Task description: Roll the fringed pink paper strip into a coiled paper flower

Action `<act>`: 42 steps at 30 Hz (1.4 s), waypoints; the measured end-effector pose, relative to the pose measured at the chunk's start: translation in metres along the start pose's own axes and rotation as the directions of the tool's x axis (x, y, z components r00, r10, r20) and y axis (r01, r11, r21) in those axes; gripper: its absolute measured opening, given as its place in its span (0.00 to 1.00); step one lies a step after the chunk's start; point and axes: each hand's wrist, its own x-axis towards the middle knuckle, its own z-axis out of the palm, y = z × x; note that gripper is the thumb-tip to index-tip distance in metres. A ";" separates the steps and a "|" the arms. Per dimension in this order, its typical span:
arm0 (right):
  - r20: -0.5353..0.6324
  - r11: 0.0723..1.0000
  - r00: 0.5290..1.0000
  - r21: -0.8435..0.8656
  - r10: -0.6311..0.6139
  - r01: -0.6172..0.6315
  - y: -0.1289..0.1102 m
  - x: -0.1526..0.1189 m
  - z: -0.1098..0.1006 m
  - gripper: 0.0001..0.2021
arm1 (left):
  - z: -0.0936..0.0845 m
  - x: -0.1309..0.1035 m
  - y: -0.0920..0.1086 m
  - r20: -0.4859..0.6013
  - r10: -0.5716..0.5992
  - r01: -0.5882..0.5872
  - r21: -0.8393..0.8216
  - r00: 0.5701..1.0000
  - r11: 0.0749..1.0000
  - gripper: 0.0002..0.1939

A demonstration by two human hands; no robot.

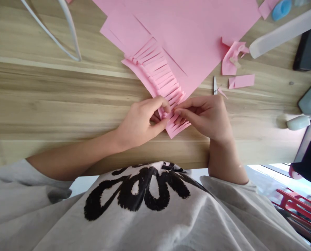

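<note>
A pink paper strip (pixel 159 75), cut into a fringe along one side, lies slantwise over larger pink sheets. Several of its fringe tabs curl toward the uncut edge. My left hand (pixel 146 120) is closed on the strip near its lower end, thumb and index finger pinching at a curled tab. Close beside it, my right hand (pixel 201 115) pinches the fringe between thumb and fingers; the exact tab is hidden by the fingertips. Flat cut tabs show below the hands at the strip's end.
Beneath the strip a large pink sheet (pixel 197 31) covers the back of the wooden table (pixel 53 104). Small scissors (pixel 215 85), crumpled pink scraps (pixel 232 59) and a cut pink piece (pixel 241 81) lie right. A white cable (pixel 71 31) loops at left; a black device (pixel 308 48) rests far right.
</note>
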 end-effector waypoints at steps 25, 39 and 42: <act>0.010 0.998 1.000 -0.063 -0.029 0.030 -0.001 0.002 -0.003 0.04 | -0.002 -0.001 0.000 0.030 -0.042 0.039 0.078 0.999 0.996 0.07; 0.039 0.997 0.999 -0.082 0.000 0.003 -0.001 0.001 -0.003 0.01 | -0.002 -0.002 -0.001 0.030 -0.047 0.044 0.100 0.998 0.994 0.07; 0.044 0.996 0.999 -0.085 -0.007 0.010 -0.001 0.001 -0.003 0.02 | -0.002 -0.002 0.000 0.035 -0.044 0.041 0.103 0.998 0.994 0.06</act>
